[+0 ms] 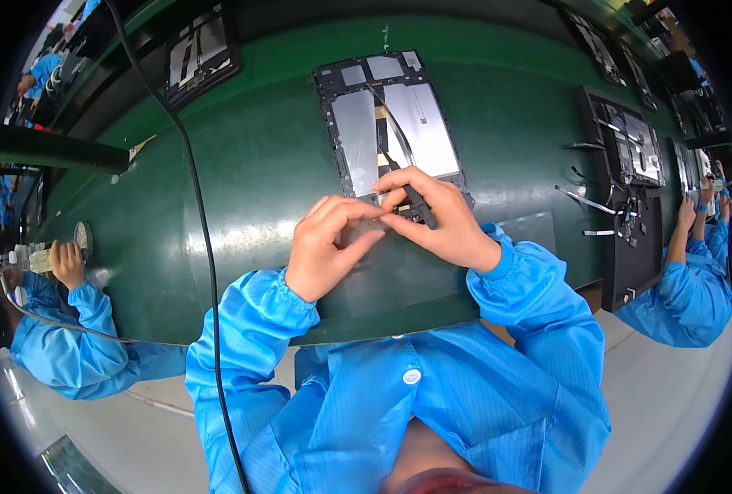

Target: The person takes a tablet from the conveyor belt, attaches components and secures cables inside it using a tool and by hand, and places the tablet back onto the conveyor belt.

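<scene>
The opened tablet [390, 123] lies back-up just beyond your hands, its panels and flat cable exposed, so the work looks midway. Your right hand [436, 218] pinches a dark tool [419, 206] at its near edge; your left hand [329, 243], fingertips closed together, steadies beside it. Bare green surface [250, 165] lies left of your left hand.

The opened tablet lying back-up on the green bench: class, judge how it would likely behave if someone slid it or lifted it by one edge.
The opened tablet looks thin, flat and wide, so it would probably slide rather than tip or roll. With its cover off and thin cables exposed, it is likely fragile. The left hand and right hand work at its near edge, which probably steadies it.
</scene>
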Demonstrator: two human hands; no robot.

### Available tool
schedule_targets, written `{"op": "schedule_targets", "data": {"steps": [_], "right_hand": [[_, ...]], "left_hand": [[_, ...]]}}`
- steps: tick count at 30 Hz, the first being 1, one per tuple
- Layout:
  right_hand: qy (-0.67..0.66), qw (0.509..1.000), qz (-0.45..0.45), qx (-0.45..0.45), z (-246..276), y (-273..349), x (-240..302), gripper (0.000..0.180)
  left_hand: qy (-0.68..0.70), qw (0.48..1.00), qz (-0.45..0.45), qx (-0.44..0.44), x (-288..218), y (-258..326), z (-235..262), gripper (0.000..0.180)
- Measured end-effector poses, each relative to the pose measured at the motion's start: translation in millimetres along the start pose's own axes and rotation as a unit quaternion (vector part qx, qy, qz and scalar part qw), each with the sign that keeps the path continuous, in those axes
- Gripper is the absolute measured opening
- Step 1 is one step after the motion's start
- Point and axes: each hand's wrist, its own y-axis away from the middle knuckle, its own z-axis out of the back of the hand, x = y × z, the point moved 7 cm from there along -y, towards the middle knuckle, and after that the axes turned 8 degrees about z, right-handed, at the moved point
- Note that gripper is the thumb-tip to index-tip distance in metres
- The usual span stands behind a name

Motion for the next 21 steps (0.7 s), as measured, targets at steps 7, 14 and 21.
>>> {"op": "schedule_targets", "data": {"steps": [7, 14, 21], "right_hand": [[0.049, 0.997, 0.058, -0.032, 0, 0, 5, 0.035], [0.094, 0.993, 0.072, -0.005, -2, 0, 7, 0.034], [0.071, 0.995, 0.065, -0.017, -2, 1, 4, 0.034]], "left_hand": [[0.092, 0.982, 0.159, 0.043, 31, 7, -7, 0.015], [0.185, 0.960, 0.204, 0.052, 40, 8, -12, 0.011], [0.030, 0.992, 0.122, 0.018, 14, 2, 0, 0.015]]}}
